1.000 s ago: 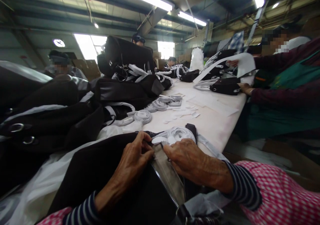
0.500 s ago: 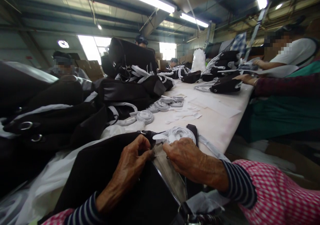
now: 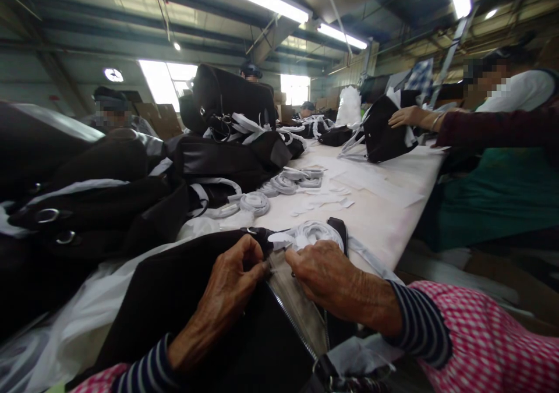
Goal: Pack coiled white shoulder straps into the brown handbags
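Note:
A black bag point(image 3: 170, 288) lies in front of me, its metal zipper point(image 3: 293, 322) open over a beige lining point(image 3: 301, 297). My left hand point(image 3: 231, 279) pinches thumb and finger together at the left edge near the zipper's far end. Across the opening, my right hand point(image 3: 334, 279) is closed, its fingertips turned toward the left ones. A thin pale strand seems to run between the fingertips; what either hand grips is too small to make out. Just beyond them rests a coil of white-wrapped strap point(image 3: 318, 233).
Black bags point(image 3: 100, 206) with metal rings are heaped at the left. Coiled white straps point(image 3: 255, 204) and paper scraps point(image 3: 323, 198) lie on the pale table point(image 3: 384, 224). At the right, a co-worker's hand point(image 3: 408, 116) touches another black bag point(image 3: 384, 128).
My hands stay almost in place at the bag's opening. At the right, the co-worker's black bag has been tipped up from lying flat, and that hand has moved up and left.

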`<control>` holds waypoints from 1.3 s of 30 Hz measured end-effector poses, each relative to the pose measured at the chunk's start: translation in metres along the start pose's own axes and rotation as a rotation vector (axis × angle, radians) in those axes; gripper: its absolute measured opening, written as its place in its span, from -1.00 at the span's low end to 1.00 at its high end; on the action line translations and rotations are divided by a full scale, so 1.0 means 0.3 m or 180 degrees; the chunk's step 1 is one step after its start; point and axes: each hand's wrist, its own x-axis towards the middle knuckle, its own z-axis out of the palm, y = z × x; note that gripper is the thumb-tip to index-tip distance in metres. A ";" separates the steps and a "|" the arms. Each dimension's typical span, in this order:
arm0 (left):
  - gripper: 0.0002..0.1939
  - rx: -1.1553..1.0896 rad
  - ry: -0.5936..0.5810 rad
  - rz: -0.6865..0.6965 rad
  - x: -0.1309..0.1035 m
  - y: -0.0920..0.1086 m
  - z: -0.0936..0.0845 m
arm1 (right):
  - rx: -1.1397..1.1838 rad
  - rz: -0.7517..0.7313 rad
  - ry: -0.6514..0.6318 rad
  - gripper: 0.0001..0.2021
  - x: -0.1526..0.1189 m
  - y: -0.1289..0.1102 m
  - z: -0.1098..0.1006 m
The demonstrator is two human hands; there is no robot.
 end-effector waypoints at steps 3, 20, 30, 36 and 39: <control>-0.78 -0.0027 -0.0006 -0.0057 0.003 0.000 0.003 | -0.0081 -0.0047 -0.0006 -0.85 -0.001 -0.004 -0.008; -0.82 0.0042 -0.0154 0.0056 0.022 0.005 0.029 | 0.0207 -0.0260 -0.0254 -0.83 0.036 -0.021 0.038; -0.85 0.0840 -0.0732 0.0318 0.015 -0.025 -0.009 | 0.0133 -0.0210 -0.0463 -0.85 0.041 -0.044 0.034; -0.85 0.1586 -0.1051 0.0442 0.039 -0.041 -0.015 | 0.0103 -0.0269 -0.0234 -0.86 0.050 -0.037 0.083; -0.89 0.1529 -0.1104 0.0421 0.056 -0.060 -0.014 | 0.0128 -0.0282 -0.0215 -0.84 0.053 -0.034 0.095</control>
